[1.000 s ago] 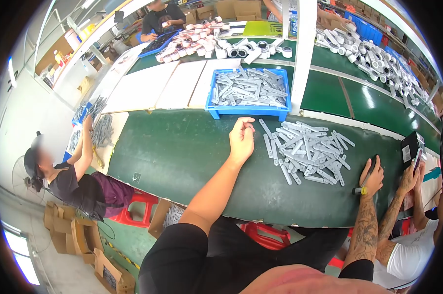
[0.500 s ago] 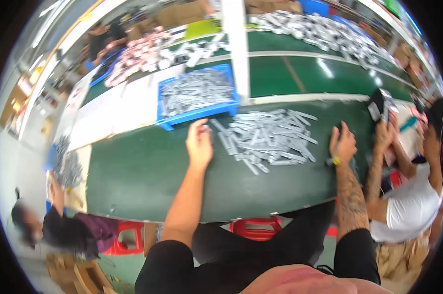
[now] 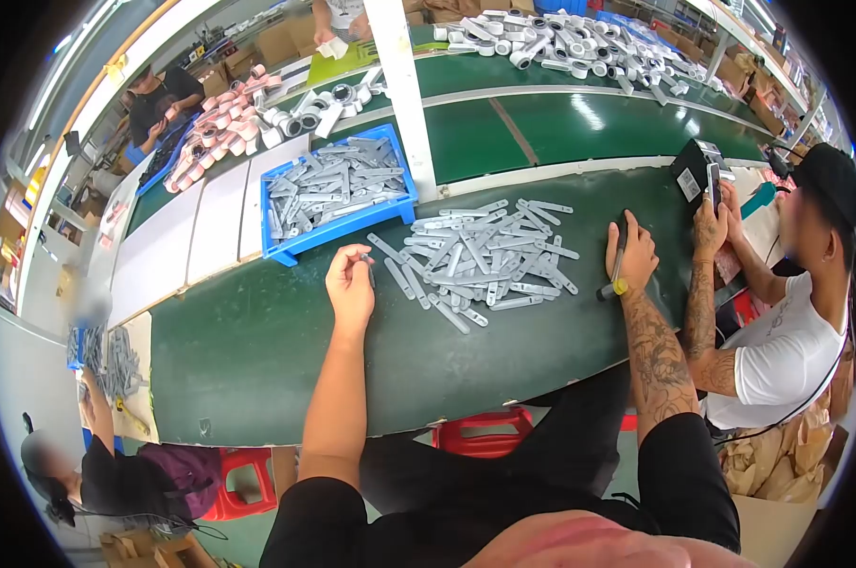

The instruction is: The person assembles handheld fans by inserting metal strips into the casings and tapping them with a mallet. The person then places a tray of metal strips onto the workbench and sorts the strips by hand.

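A loose pile of grey plastic strips lies on the green work surface. Just left of it, my left hand has its fingers curled around something small and greyish, mostly hidden. On the pile's right, my right hand rests over the surface with a slim tool, dark with a yellow band, held beneath its fingers. Behind my left hand stands a blue tray filled with more grey strips.
At the right, a person in a white shirt holds a phone beside a black box. Another person works at far left. A white post rises behind the tray. White and pink parts lie on the far belts.
The view has swung right, so the tray, pile and both hands appear further left. My left hand remains curled near the pile's left edge; my right hand still has the tool.
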The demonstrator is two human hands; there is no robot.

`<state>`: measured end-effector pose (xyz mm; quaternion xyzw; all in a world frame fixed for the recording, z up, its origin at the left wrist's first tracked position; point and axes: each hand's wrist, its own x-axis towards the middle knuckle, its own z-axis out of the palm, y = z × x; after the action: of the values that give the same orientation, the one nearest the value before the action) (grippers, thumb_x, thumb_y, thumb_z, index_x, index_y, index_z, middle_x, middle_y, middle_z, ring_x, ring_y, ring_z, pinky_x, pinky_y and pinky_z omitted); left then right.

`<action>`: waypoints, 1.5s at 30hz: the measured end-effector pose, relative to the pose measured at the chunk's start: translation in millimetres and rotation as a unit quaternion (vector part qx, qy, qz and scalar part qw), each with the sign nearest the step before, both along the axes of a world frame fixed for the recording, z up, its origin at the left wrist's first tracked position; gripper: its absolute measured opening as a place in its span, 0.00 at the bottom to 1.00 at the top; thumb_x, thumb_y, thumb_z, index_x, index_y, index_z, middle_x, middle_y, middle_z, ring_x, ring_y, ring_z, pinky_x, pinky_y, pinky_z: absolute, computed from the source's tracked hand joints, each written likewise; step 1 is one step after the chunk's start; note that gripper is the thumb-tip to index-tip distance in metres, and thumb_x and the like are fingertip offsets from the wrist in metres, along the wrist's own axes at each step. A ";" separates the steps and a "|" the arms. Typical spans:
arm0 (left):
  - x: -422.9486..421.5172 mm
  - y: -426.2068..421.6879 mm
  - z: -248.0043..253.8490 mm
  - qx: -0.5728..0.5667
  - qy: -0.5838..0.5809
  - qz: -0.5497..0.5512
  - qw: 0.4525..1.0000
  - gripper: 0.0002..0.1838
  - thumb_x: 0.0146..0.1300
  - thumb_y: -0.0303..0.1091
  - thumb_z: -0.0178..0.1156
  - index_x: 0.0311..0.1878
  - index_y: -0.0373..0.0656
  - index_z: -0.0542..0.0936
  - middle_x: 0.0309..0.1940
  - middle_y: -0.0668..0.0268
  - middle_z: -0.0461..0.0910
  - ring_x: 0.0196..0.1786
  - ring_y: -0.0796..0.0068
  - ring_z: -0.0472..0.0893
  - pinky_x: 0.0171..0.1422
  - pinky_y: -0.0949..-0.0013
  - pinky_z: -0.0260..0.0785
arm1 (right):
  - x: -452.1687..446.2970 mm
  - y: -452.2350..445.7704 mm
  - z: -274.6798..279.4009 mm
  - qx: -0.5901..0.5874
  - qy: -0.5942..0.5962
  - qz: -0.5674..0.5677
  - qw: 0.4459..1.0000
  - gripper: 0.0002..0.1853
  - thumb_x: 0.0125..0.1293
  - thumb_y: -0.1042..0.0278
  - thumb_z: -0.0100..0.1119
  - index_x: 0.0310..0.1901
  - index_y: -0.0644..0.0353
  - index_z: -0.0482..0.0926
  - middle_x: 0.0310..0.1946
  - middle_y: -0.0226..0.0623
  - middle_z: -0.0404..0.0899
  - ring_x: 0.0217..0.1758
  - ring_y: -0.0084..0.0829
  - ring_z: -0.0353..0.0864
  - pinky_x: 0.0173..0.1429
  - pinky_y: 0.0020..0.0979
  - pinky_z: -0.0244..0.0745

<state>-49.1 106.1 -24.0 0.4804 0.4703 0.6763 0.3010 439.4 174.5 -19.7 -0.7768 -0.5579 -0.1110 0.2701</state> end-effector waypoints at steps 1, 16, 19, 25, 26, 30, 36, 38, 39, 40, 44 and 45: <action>-0.1 0.4 -0.3 0.000 0.000 0.000 1.000 0.15 0.71 0.15 0.50 0.49 0.40 0.84 0.38 0.72 0.80 0.38 0.88 0.76 0.39 0.81 0.64 | -0.2 0.1 0.1 -0.003 0.002 -0.002 1.000 0.29 0.78 0.39 0.52 0.76 0.36 0.71 0.64 0.39 0.77 0.71 0.45 0.73 0.71 0.56 0.64; 4.9 -0.5 4.1 0.005 0.013 0.019 1.000 0.14 0.73 0.16 0.49 0.48 0.41 0.83 0.35 0.72 0.80 0.30 0.92 0.68 0.31 0.81 0.58 | -1.4 0.3 2.9 -0.015 0.008 -0.007 1.000 0.29 0.78 0.39 0.52 0.76 0.35 0.71 0.64 0.39 0.77 0.71 0.45 0.73 0.72 0.56 0.63; 4.5 0.4 1.0 0.008 0.017 0.031 0.999 0.15 0.72 0.15 0.48 0.47 0.42 0.82 0.35 0.73 0.79 0.30 0.91 0.69 0.32 0.81 0.58 | -0.8 0.9 1.3 -0.017 0.007 -0.008 1.000 0.29 0.78 0.39 0.53 0.76 0.35 0.71 0.64 0.39 0.77 0.71 0.45 0.73 0.72 0.55 0.63; -0.4 -1.5 4.1 -0.007 -0.055 0.022 0.998 0.14 0.71 0.17 0.48 0.47 0.42 0.82 0.35 0.72 0.78 0.29 0.90 0.67 0.32 0.80 0.58 | -0.5 0.9 1.7 -0.021 0.008 -0.008 1.000 0.29 0.78 0.38 0.52 0.76 0.35 0.71 0.65 0.40 0.77 0.71 0.45 0.73 0.72 0.55 0.63; 0.4 -1.6 5.2 -0.009 -0.054 0.024 0.998 0.14 0.72 0.18 0.48 0.47 0.42 0.83 0.35 0.72 0.78 0.29 0.90 0.67 0.32 0.80 0.58 | -0.5 0.9 2.0 -0.023 0.009 -0.008 1.000 0.29 0.78 0.38 0.52 0.76 0.35 0.71 0.65 0.40 0.77 0.71 0.45 0.73 0.72 0.55 0.63; 2.9 -1.3 4.8 -0.005 -0.034 0.032 0.999 0.14 0.72 0.18 0.48 0.48 0.42 0.83 0.35 0.72 0.79 0.29 0.90 0.67 0.32 0.80 0.58 | -0.9 0.5 3.0 -0.024 0.008 -0.009 1.000 0.29 0.78 0.38 0.52 0.76 0.35 0.70 0.65 0.40 0.76 0.71 0.45 0.73 0.72 0.55 0.63; 3.1 -2.0 5.8 -0.009 -0.022 0.027 0.999 0.15 0.71 0.17 0.49 0.48 0.41 0.84 0.36 0.71 0.80 0.30 0.89 0.68 0.33 0.80 0.59 | -1.0 0.5 3.5 -0.024 0.007 -0.007 1.000 0.29 0.79 0.38 0.51 0.76 0.35 0.70 0.65 0.39 0.76 0.71 0.45 0.73 0.72 0.55 0.63; 3.4 -2.0 6.2 -0.008 -0.020 0.028 0.999 0.15 0.71 0.17 0.49 0.48 0.41 0.83 0.36 0.71 0.80 0.31 0.89 0.68 0.34 0.80 0.59 | -1.2 0.4 3.9 -0.026 0.007 -0.009 1.000 0.29 0.79 0.38 0.51 0.76 0.35 0.70 0.65 0.39 0.77 0.71 0.44 0.73 0.72 0.55 0.63; 3.3 -1.8 5.9 -0.007 -0.017 0.030 0.999 0.14 0.71 0.17 0.48 0.48 0.41 0.83 0.36 0.71 0.80 0.31 0.89 0.69 0.34 0.80 0.59 | -1.4 0.2 4.2 -0.026 0.007 -0.009 1.000 0.29 0.79 0.38 0.51 0.76 0.35 0.70 0.65 0.39 0.77 0.71 0.44 0.73 0.72 0.55 0.63; 2.6 0.1 2.1 -0.007 -0.017 0.030 0.999 0.14 0.71 0.17 0.48 0.48 0.41 0.83 0.36 0.71 0.80 0.31 0.89 0.69 0.34 0.80 0.59 | -1.7 -0.1 4.5 -0.026 0.007 -0.010 1.000 0.29 0.79 0.38 0.51 0.76 0.35 0.70 0.65 0.39 0.77 0.71 0.44 0.73 0.72 0.55 0.63; 1.2 3.0 -5.0 0.011 0.000 0.044 0.999 0.14 0.71 0.16 0.48 0.46 0.41 0.82 0.37 0.71 0.80 0.33 0.88 0.71 0.36 0.80 0.62 | -1.7 0.3 3.7 -0.025 0.004 -0.013 1.000 0.29 0.79 0.38 0.52 0.76 0.34 0.70 0.65 0.39 0.77 0.71 0.44 0.73 0.72 0.55 0.64; 1.1 2.7 -3.9 0.008 -0.002 0.045 0.999 0.13 0.70 0.16 0.48 0.46 0.41 0.82 0.37 0.71 0.80 0.35 0.88 0.72 0.37 0.80 0.63 | -1.9 0.4 3.7 -0.025 0.004 -0.014 1.000 0.29 0.79 0.38 0.52 0.76 0.34 0.70 0.65 0.39 0.77 0.71 0.44 0.73 0.72 0.55 0.64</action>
<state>-48.0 108.8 -27.8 0.4599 0.4852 0.6940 0.2672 437.6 174.8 -16.0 -0.7914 -0.5487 -0.0971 0.2514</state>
